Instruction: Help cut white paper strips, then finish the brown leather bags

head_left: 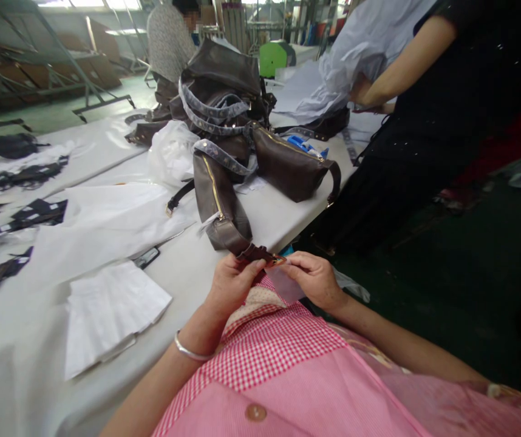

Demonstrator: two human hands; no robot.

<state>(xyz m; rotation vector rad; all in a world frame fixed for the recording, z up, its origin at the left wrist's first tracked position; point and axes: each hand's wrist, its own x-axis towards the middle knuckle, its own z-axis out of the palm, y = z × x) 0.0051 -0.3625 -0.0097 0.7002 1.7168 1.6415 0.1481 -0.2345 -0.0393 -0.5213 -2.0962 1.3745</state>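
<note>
My left hand [233,283] is closed round the end of a dark brown leather strap [237,241], close to its gold buckle [277,261]. That strap runs to a brown leather handbag [219,194] with a gold zip, lying at the table edge. Fingers and thumb of my right hand [314,279] pinch a thin translucent sheet [285,285] right at the buckle. The sheet hangs down over my pink checked apron [283,340]. Whether the right fingertips also grip the buckle is hard to see.
A second brown handbag [288,161] lies beside the first, with piled bags [224,73] behind. White paper sheets [115,309] and a dark phone-like object [146,258] are on the white table [173,328]. Black straps [19,218] lie left. At right stands a person in black [406,121], handling white sheeting.
</note>
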